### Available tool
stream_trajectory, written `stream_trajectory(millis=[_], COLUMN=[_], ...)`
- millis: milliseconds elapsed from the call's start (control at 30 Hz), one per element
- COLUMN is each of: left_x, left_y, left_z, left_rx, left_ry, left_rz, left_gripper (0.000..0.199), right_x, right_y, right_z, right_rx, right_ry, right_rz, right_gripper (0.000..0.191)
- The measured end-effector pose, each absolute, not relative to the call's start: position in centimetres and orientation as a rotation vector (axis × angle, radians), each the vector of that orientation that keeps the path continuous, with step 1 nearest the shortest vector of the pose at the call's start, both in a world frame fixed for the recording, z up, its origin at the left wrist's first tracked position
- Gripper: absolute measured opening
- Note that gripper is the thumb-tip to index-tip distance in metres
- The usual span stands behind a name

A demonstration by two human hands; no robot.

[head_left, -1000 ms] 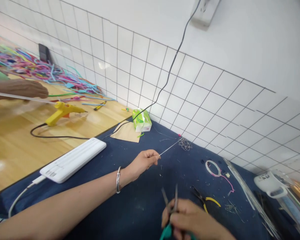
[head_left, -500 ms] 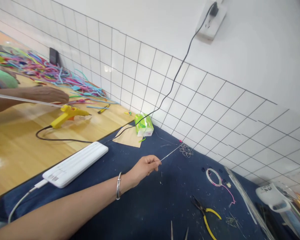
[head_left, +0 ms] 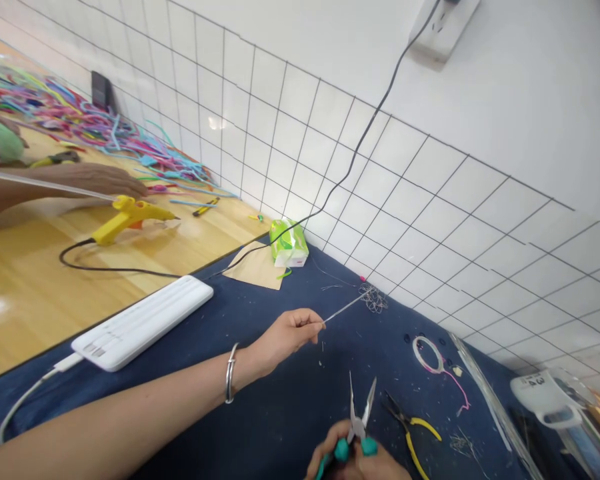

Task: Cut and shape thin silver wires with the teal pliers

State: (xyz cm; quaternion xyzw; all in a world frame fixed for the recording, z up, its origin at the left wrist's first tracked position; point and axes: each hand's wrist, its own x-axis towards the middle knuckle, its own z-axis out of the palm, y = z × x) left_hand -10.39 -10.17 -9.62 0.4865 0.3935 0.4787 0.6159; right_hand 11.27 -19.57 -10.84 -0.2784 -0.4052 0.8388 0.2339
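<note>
On the dark blue cloth [head_left: 260,427], left hand [head_left: 290,339]: the thumb and fingers were pinched on the near end of a thin pale strand [head_left: 347,308].
Thin pale strand: it ran straight from the fingertips towards the wall, its far end meeting or crossing a tangle of looped wire [head_left: 375,300]; whether the two were joined could not be told.
Right hand [head_left: 380,463]: partly cut off by the lower edge, its fingers were curled around the teal handles of long-nosed pliers [head_left: 359,427].
Plier jaws: they stood spread, tips towards the wall, apart from the strand, with nothing visible between them.
Right of the pliers: yellow-handled pliers [head_left: 406,423] lay near, with wire clippings [head_left: 461,443] and a white ring [head_left: 440,366] beyond.
Wooden counter [head_left: 25,287]: another person's hand [head_left: 105,180] rested behind a yellow glue gun [head_left: 130,219]; what its fingers held could not be told.
Strand work: by judgement it was partway, since the tangle already had bent loops; the visible strand showed no bend, and the pliers were not yet on it. How much was left could not be told.
</note>
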Motion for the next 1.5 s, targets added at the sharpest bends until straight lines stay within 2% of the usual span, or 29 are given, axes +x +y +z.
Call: stream_trajectory(millis=[100, 233, 300, 433, 533, 700, 1000, 1267, 1500], left_x=[-10.3, -10.5, -10.7, -11.0, -10.9, -10.5, -9.6, -9.3, -9.2], left_y=[-10.5, -10.4, -10.2, -9.8, -9.8, -10.3, -11.6, -11.7, -11.7], left_z=[-9.5, -9.6, -9.7, -9.9, -9.9, -9.7, -9.4, -9.8, -9.9], left_rx=[1.119, 1.092, 1.069, 1.027, 1.013, 1.071, 1.145, 1.134, 1.141], left_ry=[0.903, 0.946, 0.964, 0.969, 0.968, 0.975, 0.983, 0.973, 0.983], left_rz=[1.106, 1.227, 1.289, 1.336, 1.319, 1.261, 1.179, 1.142, 1.118], left_gripper=[0.026, 0.026, 0.026, 0.024, 0.025, 0.025, 0.024, 0.025, 0.028], right_x=[10.9, 9.6, 8.8, 7.7, 7.9, 9.7, 9.6, 9.5, 9.8], right_y=[-17.0, -14.9, -15.0, -16.7, -18.0, -19.1, -19.1, -19.0, -18.8], right_z=[-9.4, -7.7, -8.0, -10.5, -12.1, -12.2, -10.5, -10.5, -11.2], right_rx=[-0.952, -1.186, -1.27, -1.422, -1.443, -1.208, -0.901, -0.832, -0.874], right_ry=[-1.211, -1.301, -1.367, -1.503, -1.517, -1.421, -1.091, -1.051, -1.034], right_rz=[2.119, 1.844, 1.664, 1.295, 1.19, 1.423, 1.81, 1.886, 1.807], right_gripper=[0.037, 0.018, 0.018, 0.038, 0.052, 0.045, 0.048, 0.049, 0.031])
